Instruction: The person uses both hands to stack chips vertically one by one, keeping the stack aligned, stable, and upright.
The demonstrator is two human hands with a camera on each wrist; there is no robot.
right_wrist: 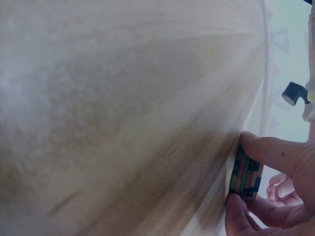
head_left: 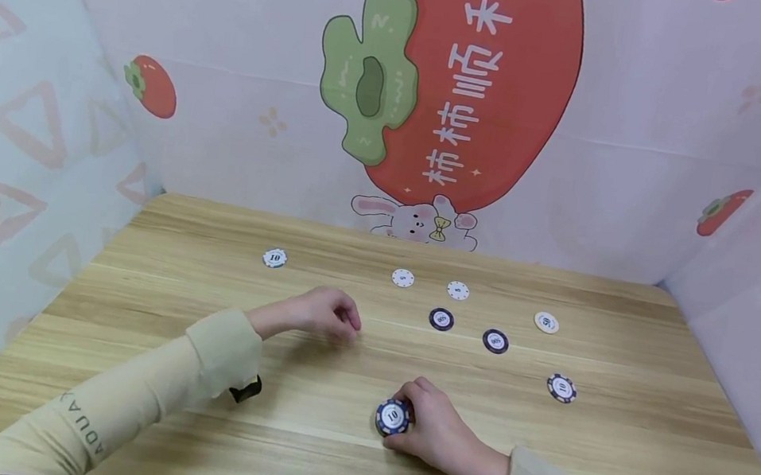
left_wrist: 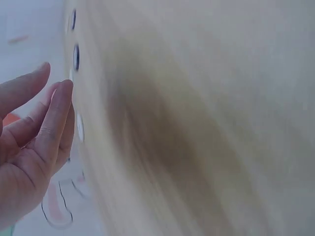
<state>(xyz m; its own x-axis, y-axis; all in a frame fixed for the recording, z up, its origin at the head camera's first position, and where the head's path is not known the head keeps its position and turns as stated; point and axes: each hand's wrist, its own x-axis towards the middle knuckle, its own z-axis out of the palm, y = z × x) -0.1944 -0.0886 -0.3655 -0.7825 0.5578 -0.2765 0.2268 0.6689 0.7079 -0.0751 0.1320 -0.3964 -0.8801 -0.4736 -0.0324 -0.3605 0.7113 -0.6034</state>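
A short stack of poker chips (head_left: pixel 393 417) stands on the table in front of me, its top chip blue and white with a 10. My right hand (head_left: pixel 437 434) grips this stack by its sides between thumb and fingers. In the right wrist view, layered edges of the stack (right_wrist: pixel 244 177) show dark, green, red and tan bands. To the upper left, my left hand (head_left: pixel 327 313) hovers over the table with relaxed fingers and holds nothing. The left wrist view shows its thumb (left_wrist: pixel 29 87) apart from the fingers. Nearest to it are a white chip (head_left: pixel 402 277) and a dark chip (head_left: pixel 441 319).
Loose chips lie farther back: a white 10 chip (head_left: pixel 274 257) at left, another white chip (head_left: pixel 458 290), a second dark chip (head_left: pixel 495 341), a cream 50 chip (head_left: pixel 546 322) and a blue 10 chip (head_left: pixel 561 387) at right. Printed cloth walls (head_left: pixel 219 144) border the wooden table (head_left: pixel 611 460).
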